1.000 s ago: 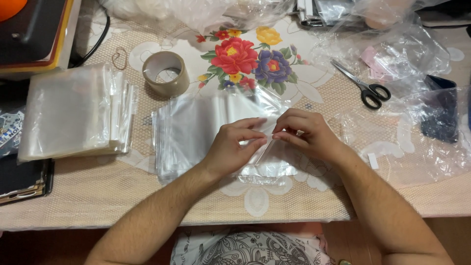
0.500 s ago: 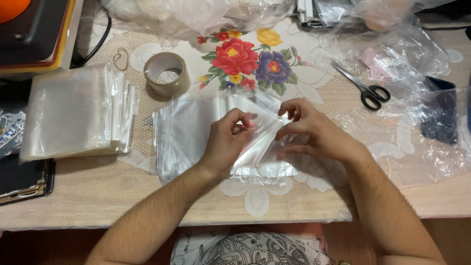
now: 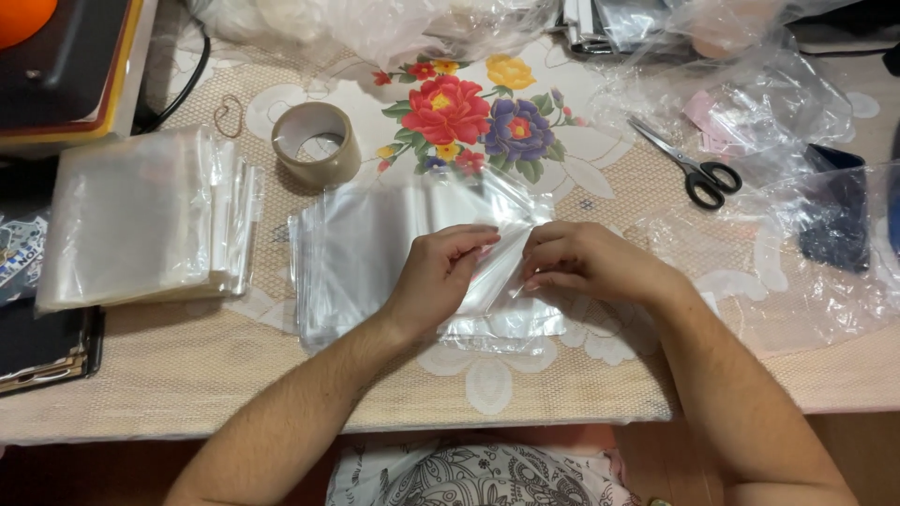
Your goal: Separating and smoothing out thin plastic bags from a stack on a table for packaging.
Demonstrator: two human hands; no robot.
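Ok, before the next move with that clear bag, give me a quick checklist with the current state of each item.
1. Both hands on the clear bag: ok. The left hand and right hand pinch it between them, above the pile.
2. Bag lifted off the pile of loose bags: cannot tell; clear film on clear film, edges blur.
3. Bag opening parted: cannot tell.
4. Spare stack of bags within view: ok, lying left of the hands on the table mat.
5. Tape roll and scissors apart from the hands: ok, both untouched farther back.
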